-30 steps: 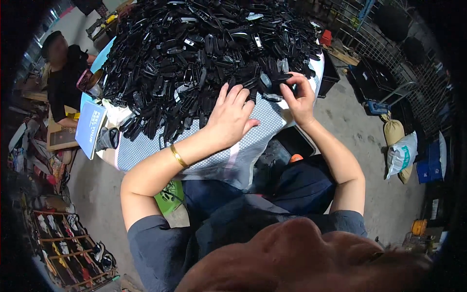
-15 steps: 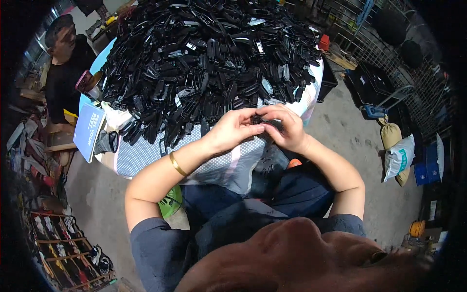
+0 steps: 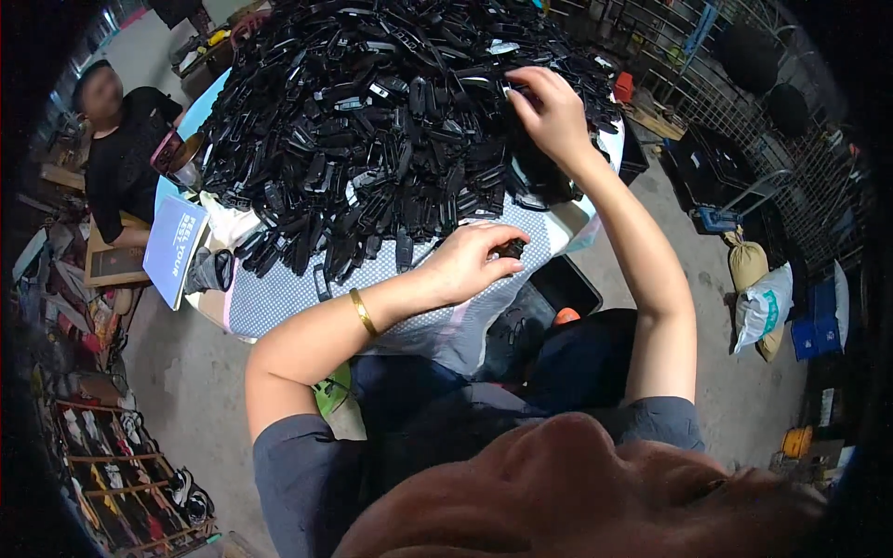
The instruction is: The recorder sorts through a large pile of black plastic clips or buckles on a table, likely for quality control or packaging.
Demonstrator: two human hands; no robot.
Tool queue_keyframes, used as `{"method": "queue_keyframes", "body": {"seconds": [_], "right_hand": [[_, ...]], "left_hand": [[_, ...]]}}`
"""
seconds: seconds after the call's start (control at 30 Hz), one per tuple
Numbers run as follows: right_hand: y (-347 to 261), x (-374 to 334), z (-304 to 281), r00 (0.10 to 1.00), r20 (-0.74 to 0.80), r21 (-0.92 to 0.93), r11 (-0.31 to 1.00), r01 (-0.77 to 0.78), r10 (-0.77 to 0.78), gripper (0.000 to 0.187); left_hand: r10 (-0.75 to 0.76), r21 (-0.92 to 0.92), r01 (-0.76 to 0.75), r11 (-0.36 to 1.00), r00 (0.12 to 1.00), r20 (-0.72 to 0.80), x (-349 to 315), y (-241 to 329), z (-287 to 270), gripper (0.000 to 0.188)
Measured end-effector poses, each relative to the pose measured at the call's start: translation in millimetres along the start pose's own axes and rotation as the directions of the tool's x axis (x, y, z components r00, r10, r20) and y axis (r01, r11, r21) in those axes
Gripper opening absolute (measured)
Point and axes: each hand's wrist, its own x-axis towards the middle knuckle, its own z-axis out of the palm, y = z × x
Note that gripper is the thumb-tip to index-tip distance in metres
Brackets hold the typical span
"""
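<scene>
A large heap of small, elongated, glossy black plastic pieces (image 3: 363, 158) covers the table; their exact kind cannot be made out. My left hand (image 3: 465, 263), at the near edge of the heap, is closed, pinching a small black piece (image 3: 509, 248) between thumb and fingers. Over the right side of the heap, my right hand (image 3: 555, 116) has its thumb and fingers apart, with nothing plainly held. A dotted grey-white cloth (image 3: 288, 302) shows along the near side of the table. A gold bangle (image 3: 363, 313) circles my left wrist.
A blue booklet (image 3: 177, 246) and a dark grey cup-like thing (image 3: 212, 271) sit at the table's left. Beyond them is another person (image 3: 130, 139). A black bin (image 3: 569, 284) stands below the table's near right edge. Sacks (image 3: 763, 302) lie on the floor at right.
My two hands were together at the near edge of the heap. The right has parted and reached forward over the heap's right side; the left stays near the edge, holding the black piece.
</scene>
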Motion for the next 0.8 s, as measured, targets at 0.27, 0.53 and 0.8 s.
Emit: {"method": "queue_keyframes", "body": {"seconds": [0.27, 0.53, 0.8], "right_hand": [[-14, 42, 35, 0.857, 0.356, -0.311, 0.912, -0.267, 0.372, 0.033], [-20, 38, 32, 0.892, 0.339, -0.276, 0.938, -0.211, 0.3, 0.031], [9, 29, 23, 0.882, 0.301, 0.02, 0.922, -0.387, 0.363, 0.034]], "left_hand": [[0.11, 0.052, -0.109, 0.993, 0.994, -0.028, -2, -6, 5, 0.034], [0.101, 0.031, -0.1, 0.994, 0.994, -0.041, -2, -7, 5, 0.034], [-0.061, -0.06, 0.058, 0.997, 0.997, -0.046, 1, -2, 3, 0.033]]}}
